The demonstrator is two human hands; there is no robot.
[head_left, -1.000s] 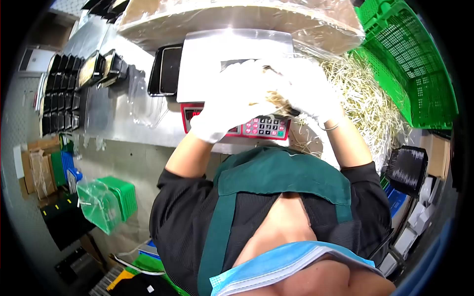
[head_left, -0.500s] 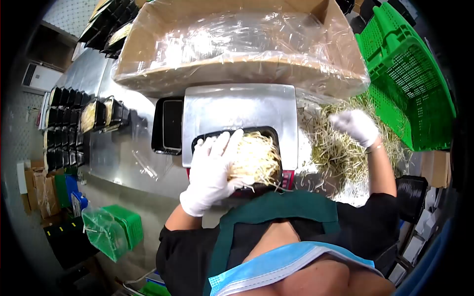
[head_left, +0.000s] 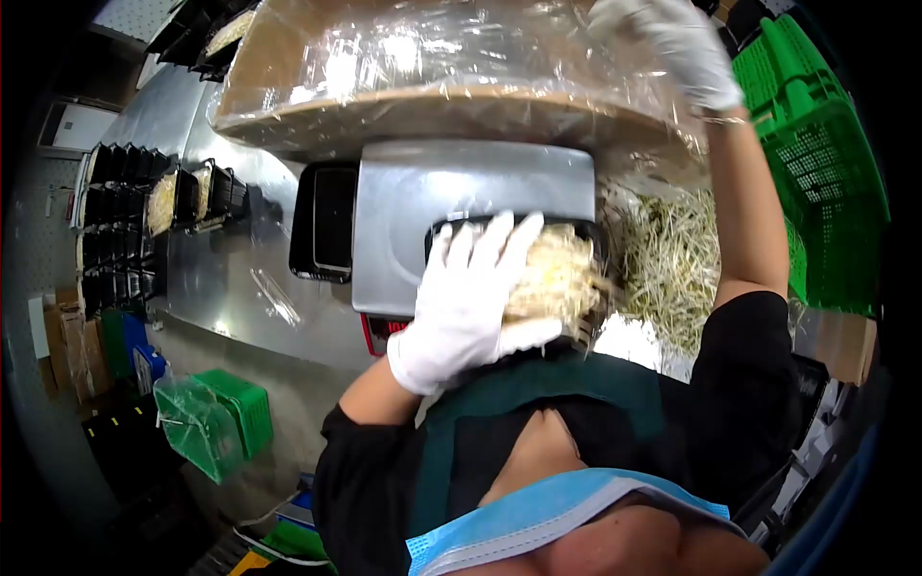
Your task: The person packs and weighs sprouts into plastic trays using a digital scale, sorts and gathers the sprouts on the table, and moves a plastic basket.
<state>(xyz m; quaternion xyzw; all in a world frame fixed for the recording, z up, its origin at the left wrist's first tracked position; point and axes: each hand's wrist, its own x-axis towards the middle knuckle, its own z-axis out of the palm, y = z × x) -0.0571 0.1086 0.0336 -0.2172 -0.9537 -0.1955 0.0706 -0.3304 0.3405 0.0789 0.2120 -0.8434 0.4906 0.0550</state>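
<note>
On the steel table [head_left: 226, 298], black trays [head_left: 120, 230] stand left of both hands. The left hand [head_left: 466, 302] spreads over the near tray [head_left: 594, 230], hiding any grip, sprouts [head_left: 557, 278] beside its fingers; the right hand [head_left: 672, 48], blurred before the carton [head_left: 432, 125], shows no clear grasp.

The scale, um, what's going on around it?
A person in white gloves has the left hand spread over one side of a black tray heaped with pale strands, above the near part of the scale; whether the tray rests there is hidden. The right hand, blurred, is over the far box; what it holds, if anything, is unclear. A loose pile lies right of the scale.
</note>
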